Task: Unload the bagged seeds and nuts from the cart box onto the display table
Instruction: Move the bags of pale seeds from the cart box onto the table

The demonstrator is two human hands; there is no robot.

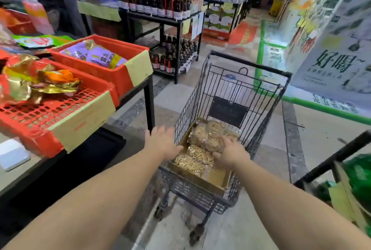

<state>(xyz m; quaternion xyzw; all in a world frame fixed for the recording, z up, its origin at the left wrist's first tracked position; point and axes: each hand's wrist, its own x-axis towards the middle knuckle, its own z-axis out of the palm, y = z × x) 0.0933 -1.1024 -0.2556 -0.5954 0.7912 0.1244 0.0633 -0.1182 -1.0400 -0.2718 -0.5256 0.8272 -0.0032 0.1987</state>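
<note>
A wire shopping cart stands ahead of me with a cardboard box in its basket. Several clear bags of pale nuts lie in the box. My right hand is down in the box and grips one clear nut bag by its near end. Hovering at the cart's left rim, my left hand has straight fingers and holds nothing. The display table is at the left, carrying red plastic crates.
The near crate holds gold and red snack packs; the far crate holds purple bags. A black rack of dark bottles stands behind the table. Stacked white cartons rise at the right. Another cart with green goods is at the lower right.
</note>
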